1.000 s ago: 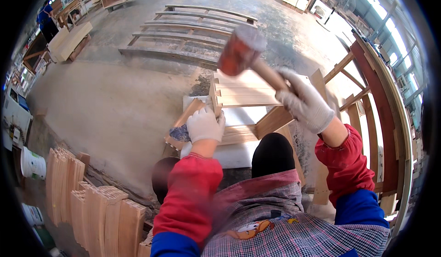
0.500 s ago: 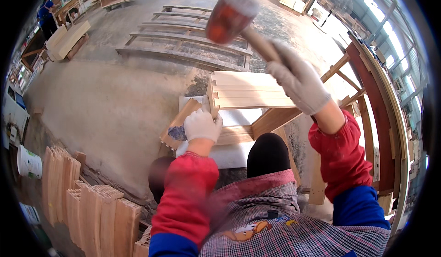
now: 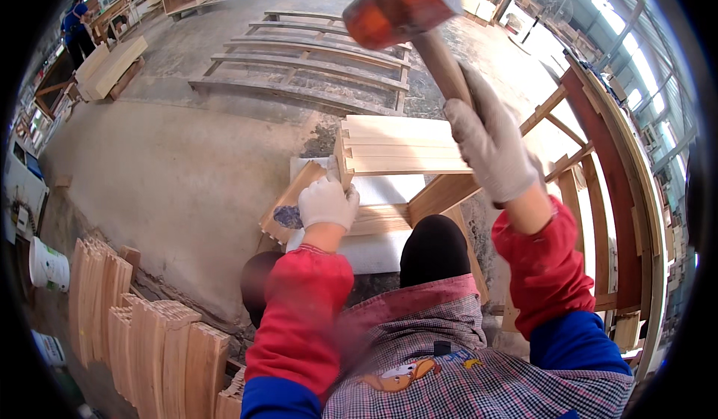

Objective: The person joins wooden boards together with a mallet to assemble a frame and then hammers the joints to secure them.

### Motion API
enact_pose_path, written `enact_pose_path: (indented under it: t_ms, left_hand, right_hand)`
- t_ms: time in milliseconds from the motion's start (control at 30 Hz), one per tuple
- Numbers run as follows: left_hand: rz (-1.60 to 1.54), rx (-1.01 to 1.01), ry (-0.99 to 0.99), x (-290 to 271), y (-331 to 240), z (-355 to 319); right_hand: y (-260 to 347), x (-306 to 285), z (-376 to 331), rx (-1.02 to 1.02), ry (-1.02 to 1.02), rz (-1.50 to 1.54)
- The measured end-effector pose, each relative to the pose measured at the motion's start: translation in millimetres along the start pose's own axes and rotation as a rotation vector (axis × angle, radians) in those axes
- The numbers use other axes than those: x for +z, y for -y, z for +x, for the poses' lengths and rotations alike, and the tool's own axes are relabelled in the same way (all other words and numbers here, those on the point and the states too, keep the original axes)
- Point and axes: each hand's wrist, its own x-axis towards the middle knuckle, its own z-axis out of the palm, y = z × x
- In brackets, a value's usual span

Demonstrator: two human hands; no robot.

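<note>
Gripping a mallet (image 3: pixel 404 9), right hand (image 3: pixel 493 142) closed; left hand (image 3: pixel 327 203) against a wooden box (image 3: pixel 404 150), grip unclear.

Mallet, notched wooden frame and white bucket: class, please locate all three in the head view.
Mallet (image 3: pixel 402 9), head view: middle of its striking head.
Notched wooden frame (image 3: pixel 404 147), head view: its upper panel.
White bucket (image 3: pixel 50 265), head view: its outer side wall.
</note>
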Motion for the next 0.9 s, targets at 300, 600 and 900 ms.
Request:
enact_pose_path:
  t_ms: [300,600,900]
  left_hand:
    - [-0.017,0.041,-0.053,9.7,0.5,0.1]
    - [-0.029,0.027,0.023,-0.6,-15.4,7.5]
    - [0.025,-0.028,0.029,-3.4,-5.6,3.7]
  right_hand:
    - [-9.4,-3.1,0.7,-0.129,0.363,-0.598]
    - [-35.9,18.3,-51.3,-0.010,0.074,-0.246]
    - [19.6,-24.2,-23.6,0.017,0.065,-0.051]
